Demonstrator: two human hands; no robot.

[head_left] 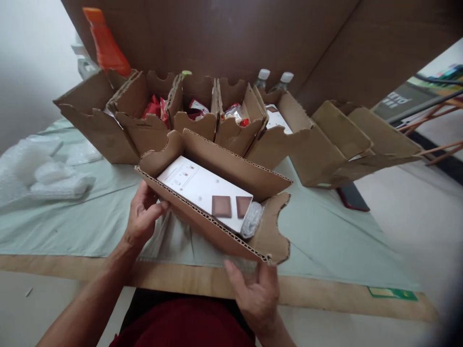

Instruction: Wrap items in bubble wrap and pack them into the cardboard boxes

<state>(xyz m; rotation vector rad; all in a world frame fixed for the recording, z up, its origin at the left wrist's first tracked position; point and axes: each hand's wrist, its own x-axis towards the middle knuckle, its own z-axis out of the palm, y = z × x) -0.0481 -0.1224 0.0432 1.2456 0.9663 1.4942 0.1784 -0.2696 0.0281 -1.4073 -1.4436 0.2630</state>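
Observation:
A long open-topped cardboard box point(210, 226) is tilted between my two hands, above the near side of the table. My left hand point(142, 214) grips its left end, thumb on the near wall and fingers partly hidden behind the cardboard. Under the right end, my right hand point(256, 294) supports the near corner; its fingertips are hidden beneath the box. Inside lies a white carton point(198, 193) printed with brown chocolate squares and small diagrams. A bubble-wrapped piece point(252, 220) sits at the carton's right end, by the box's notched end wall.
Behind stands a row of cardboard bins point(197, 123) holding packets and a white carton. An orange bottle point(104, 43) and two white-capped bottles point(263, 77) rise behind them. Bubble wrap point(43, 168) lies left on the green cloth point(325, 241). Empty-looking boxes point(343, 140) stand right, near a dark flat object point(353, 196).

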